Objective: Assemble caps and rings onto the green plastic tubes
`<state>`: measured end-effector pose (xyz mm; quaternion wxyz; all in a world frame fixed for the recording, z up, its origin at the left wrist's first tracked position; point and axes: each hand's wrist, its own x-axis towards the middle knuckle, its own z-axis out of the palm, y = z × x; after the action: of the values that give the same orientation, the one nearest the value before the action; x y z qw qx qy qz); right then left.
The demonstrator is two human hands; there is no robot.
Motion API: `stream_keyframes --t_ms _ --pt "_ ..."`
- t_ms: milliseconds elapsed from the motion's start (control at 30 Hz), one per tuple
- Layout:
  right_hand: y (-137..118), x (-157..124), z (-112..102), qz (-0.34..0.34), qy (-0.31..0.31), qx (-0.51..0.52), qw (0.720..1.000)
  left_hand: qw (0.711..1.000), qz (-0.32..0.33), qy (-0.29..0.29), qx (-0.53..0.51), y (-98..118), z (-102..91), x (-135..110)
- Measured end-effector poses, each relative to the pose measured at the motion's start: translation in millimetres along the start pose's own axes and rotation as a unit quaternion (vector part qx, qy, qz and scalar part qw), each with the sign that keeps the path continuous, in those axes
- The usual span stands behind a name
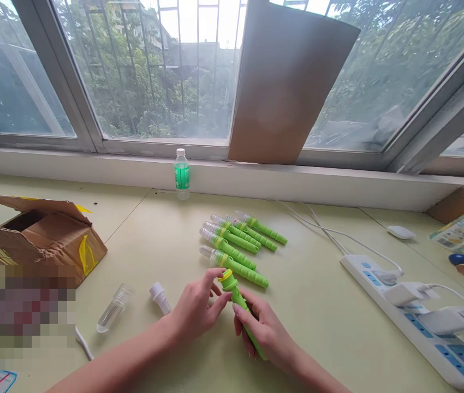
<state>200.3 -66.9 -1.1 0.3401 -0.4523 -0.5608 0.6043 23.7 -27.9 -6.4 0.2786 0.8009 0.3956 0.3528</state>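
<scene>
My right hand (267, 330) is wrapped round a green ridged handle (237, 297), which tilts with its open-looking head up and to the left. At that head is a yellow ring (226, 274), and the index finger of my left hand (199, 305) presses on it while the thumb lies near the neck. A clear plastic tube (114, 308) lies on the table, left of my left forearm. Between them rests a white ribbed cap-like piece (159, 296), partly hidden by my left hand. Beyond my hands lie several green sticks with clear tops (236, 267), side by side.
An opened cardboard box (62, 234) stands at the left, near a blurred-out patch. A bottle with a green label (182, 174) is by the window wall. On the right, a white power strip (412, 322) carries plugs and cables. A white mouse-shaped object (401, 232) lies farther back.
</scene>
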Motion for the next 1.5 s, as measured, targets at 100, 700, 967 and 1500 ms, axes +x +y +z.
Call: stream_keyframes --t_ms 100,700,967,1500 --pt "-0.3 -0.5 0.3 0.004 -0.001 -0.002 1.0 1.0 -0.004 -0.005 0.001 2.0 -1.0 0.0" --pt "2.0 0.3 -0.1 0.008 0.007 0.001 1.0 0.997 0.014 0.032 -0.075 -2.4 2.0 0.7" --pt "-1.0 -1.2 -0.6 0.003 0.003 0.0 1.0 0.994 0.003 0.041 -0.099 0.8 0.1 1.7" --pt "2.7 -0.6 -1.9 0.001 0.0 0.001 1.0 0.994 0.012 0.05 -0.1 -0.9 -1.0 1.6"
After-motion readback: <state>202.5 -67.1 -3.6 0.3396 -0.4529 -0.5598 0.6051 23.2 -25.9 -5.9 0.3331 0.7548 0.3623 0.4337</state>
